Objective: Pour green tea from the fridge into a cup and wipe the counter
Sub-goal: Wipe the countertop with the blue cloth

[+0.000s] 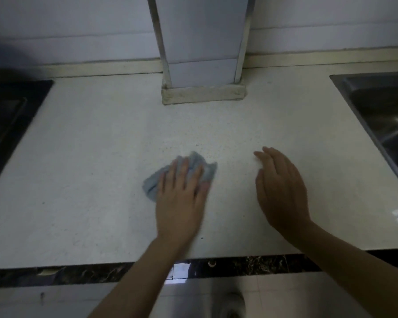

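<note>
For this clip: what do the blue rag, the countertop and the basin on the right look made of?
Blue rag: soft cloth, matt; it bunches in folds under the left hand. Countertop: probably speckled stone or composite, smooth, slightly glossy, with a reflection near its right front. Basin: likely stainless steel, grey with bright streaks.
</note>
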The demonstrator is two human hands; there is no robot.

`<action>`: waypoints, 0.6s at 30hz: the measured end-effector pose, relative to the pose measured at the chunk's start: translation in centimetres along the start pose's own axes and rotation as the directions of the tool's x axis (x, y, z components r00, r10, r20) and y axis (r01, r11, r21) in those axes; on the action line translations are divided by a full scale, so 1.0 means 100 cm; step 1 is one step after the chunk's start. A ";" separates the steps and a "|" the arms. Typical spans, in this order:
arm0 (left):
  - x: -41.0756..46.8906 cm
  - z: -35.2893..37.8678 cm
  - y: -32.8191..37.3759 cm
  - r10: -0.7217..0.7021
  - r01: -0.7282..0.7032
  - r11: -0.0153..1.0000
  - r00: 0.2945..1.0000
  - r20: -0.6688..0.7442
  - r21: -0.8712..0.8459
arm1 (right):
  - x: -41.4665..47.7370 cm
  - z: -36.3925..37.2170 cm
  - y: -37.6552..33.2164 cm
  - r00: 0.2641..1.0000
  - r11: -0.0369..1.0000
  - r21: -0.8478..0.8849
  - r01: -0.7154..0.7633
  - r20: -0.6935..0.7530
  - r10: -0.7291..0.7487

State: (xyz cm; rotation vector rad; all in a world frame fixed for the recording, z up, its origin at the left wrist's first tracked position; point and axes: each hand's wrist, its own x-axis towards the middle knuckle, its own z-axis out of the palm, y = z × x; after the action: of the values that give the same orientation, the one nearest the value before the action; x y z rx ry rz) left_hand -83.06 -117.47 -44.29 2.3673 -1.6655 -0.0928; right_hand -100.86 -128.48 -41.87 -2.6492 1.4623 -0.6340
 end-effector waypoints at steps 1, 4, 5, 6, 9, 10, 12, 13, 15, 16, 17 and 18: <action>-0.009 0.001 0.008 0.097 -0.097 0.995 0.994 0.047 0.008 | 0.011 -0.001 -0.006 1.000 1.000 0.022 -0.001 -0.003 0.001; -0.033 -0.011 -0.010 0.351 -0.354 0.935 0.927 0.134 0.001 | 0.037 0.008 -0.035 0.999 0.998 0.058 0.022 0.040 -0.024; -0.037 -0.015 -0.026 0.361 -0.363 0.932 0.923 0.130 -0.012 | 0.041 0.013 -0.047 0.998 0.997 0.072 0.018 0.061 -0.022; -0.040 -0.019 -0.044 0.327 -0.327 0.945 0.937 0.123 -0.021 | 0.043 0.018 -0.057 0.996 0.996 0.089 0.019 0.081 -0.026; -0.038 -0.030 -0.107 0.100 -0.100 0.995 0.993 0.055 -0.010 | 0.039 0.030 -0.092 0.986 0.990 0.109 0.086 0.131 -0.100; -0.032 -0.034 -0.125 0.013 -0.012 1.000 0.999 0.035 -0.002 | 0.037 0.032 -0.104 0.982 0.986 0.125 0.111 0.138 -0.128; -0.008 -0.035 -0.143 -0.133 0.133 0.990 0.991 -0.023 0.035 | 0.035 0.035 -0.126 0.977 0.976 0.166 0.138 0.138 -0.162; 0.008 -0.033 -0.139 -0.187 0.191 0.979 0.981 -0.058 0.066 | 0.036 0.036 -0.135 0.975 0.972 0.174 0.156 0.131 -0.180; 0.036 -0.027 -0.112 -0.218 0.225 0.970 0.973 -0.079 0.090 | 0.043 0.040 -0.145 0.965 0.966 0.138 0.219 0.116 -0.235; 0.043 -0.021 -0.096 -0.170 0.175 0.982 0.983 -0.072 0.068 | 0.049 0.043 -0.148 0.961 0.965 0.102 0.242 0.115 -0.253; 0.044 -0.015 -0.084 -0.087 0.089 0.995 0.995 -0.057 0.038 | 0.056 0.047 -0.149 0.962 0.967 0.071 0.244 0.112 -0.251; 0.040 -0.013 -0.078 -0.002 0.002 1.000 1.000 -0.024 0.008 | 0.064 0.050 -0.150 0.970 0.975 0.056 0.214 0.108 -0.219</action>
State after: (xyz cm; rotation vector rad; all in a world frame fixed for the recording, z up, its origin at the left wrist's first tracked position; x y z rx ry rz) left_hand -74.26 -118.54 -44.47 2.3666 -1.6564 -0.0579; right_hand -84.00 -126.24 -40.83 -2.7828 1.1274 -0.5122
